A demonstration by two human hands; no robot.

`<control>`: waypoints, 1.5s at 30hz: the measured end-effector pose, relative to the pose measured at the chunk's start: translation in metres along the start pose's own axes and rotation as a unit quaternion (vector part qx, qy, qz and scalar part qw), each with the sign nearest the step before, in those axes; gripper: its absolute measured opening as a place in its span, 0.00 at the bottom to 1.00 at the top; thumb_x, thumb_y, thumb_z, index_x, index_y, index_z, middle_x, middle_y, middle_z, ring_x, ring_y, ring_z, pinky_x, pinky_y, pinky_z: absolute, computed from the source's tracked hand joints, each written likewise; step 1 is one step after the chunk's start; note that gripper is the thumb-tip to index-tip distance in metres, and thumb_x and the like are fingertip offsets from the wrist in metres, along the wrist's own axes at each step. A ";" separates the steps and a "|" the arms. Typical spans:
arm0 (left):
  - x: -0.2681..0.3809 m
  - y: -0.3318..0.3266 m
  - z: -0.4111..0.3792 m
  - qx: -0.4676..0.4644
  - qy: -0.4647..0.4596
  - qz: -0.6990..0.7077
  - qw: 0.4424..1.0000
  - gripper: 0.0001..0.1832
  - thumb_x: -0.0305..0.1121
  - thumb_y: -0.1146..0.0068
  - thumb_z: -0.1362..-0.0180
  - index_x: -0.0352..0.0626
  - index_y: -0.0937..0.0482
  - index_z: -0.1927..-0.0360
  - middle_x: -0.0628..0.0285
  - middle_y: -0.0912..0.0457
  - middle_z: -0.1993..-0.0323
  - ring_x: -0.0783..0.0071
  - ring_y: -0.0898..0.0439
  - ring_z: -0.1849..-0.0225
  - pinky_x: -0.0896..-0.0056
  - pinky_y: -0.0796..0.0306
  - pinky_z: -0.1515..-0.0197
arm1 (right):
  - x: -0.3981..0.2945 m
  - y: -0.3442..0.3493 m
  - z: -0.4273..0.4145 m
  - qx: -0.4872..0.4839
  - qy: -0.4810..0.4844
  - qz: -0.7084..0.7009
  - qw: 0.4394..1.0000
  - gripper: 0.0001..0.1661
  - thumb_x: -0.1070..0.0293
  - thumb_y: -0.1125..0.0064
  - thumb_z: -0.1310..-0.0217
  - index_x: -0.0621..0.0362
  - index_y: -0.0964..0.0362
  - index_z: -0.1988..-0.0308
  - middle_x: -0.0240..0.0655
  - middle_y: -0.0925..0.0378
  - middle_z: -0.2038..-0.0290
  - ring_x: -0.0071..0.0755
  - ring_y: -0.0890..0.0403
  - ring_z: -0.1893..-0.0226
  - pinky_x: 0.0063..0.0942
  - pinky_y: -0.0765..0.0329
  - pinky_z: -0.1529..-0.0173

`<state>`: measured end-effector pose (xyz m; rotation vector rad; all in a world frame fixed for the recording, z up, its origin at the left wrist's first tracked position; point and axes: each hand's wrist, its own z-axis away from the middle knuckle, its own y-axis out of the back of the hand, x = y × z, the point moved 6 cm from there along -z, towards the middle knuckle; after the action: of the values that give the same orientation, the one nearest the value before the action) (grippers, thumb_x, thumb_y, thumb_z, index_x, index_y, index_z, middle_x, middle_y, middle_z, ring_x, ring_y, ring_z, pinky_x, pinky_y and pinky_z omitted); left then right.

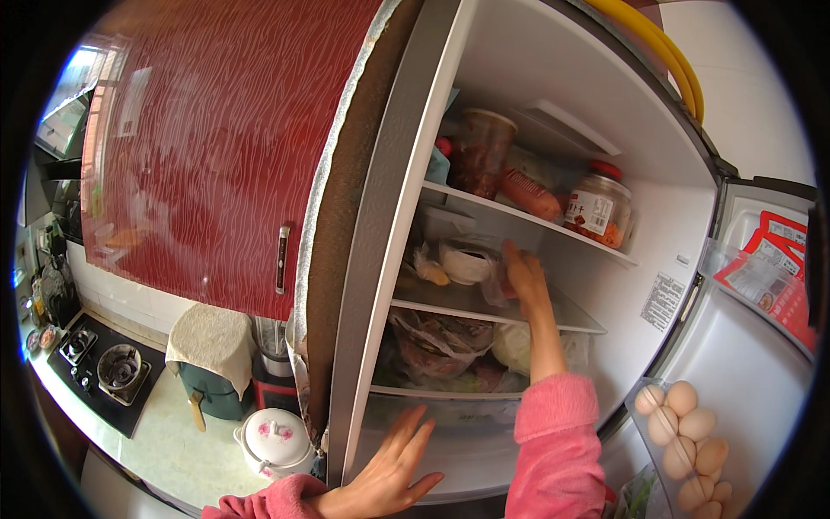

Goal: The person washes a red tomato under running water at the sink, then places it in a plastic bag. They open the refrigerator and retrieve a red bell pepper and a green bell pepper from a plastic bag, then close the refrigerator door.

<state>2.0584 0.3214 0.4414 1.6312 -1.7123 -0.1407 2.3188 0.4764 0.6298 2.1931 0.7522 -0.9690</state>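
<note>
My right hand (528, 279) reaches into the middle shelf of an open refrigerator, its fingers at a clear plastic bag (496, 285) beside a white bowl (465, 265); whether they grip the bag cannot be told. My left hand (395, 464) is in front of the lower drawer (454, 415), fingers spread, holding nothing. A small bag with something yellow (431, 271) lies left of the bowl. On the top shelf stand a jar of dark red food (483, 152), a sausage pack (528, 194) and a red-lidded jar (598, 207). Below are a plastic-wrapped bowl (441, 344) and a cabbage (512, 347).
Eggs (681, 457) and red packets (771, 259) sit in the open door's racks at right. A red cabinet (214, 156) borders the refrigerator at left. Under it, the counter (172, 447) holds a gas stove (104, 373), a cloth-covered appliance (214, 363) and a lidded white pot (275, 441).
</note>
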 end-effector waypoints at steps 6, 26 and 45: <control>-0.001 -0.010 -0.009 0.000 -0.006 0.018 1.000 0.43 0.35 0.33 0.46 0.30 0.46 0.33 0.33 0.49 0.32 0.35 0.47 0.30 0.49 0.44 0.32 | 0.024 -0.013 -0.021 -0.089 -0.080 -0.076 0.990 0.29 0.46 0.50 0.33 0.65 0.30 0.70 0.35 0.31 0.78 0.32 0.26 0.80 0.28 0.21 0.73; -0.013 -0.010 -0.088 0.049 0.095 0.223 0.969 0.42 0.41 0.40 0.38 0.31 0.50 0.30 0.44 0.51 0.28 0.54 0.47 0.27 0.54 0.41 0.32 | 0.015 -0.031 -0.011 -0.209 -0.199 -0.277 0.916 0.22 0.61 0.62 0.29 0.67 0.41 0.44 0.53 0.27 0.51 0.61 0.19 0.59 0.46 0.16 0.57; -0.044 -0.017 -0.091 0.109 0.160 0.326 0.925 0.40 0.36 0.41 0.39 0.30 0.50 0.30 0.45 0.42 0.32 0.54 0.41 0.30 0.57 0.37 0.34 | -0.001 -0.010 0.008 -0.154 -0.166 -0.339 0.913 0.24 0.65 0.62 0.31 0.73 0.43 0.44 0.59 0.29 0.49 0.66 0.19 0.61 0.48 0.16 0.60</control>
<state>2.1206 0.3949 0.4774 1.0643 -1.9528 0.6224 2.3079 0.4768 0.6230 1.4440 1.4260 -1.3930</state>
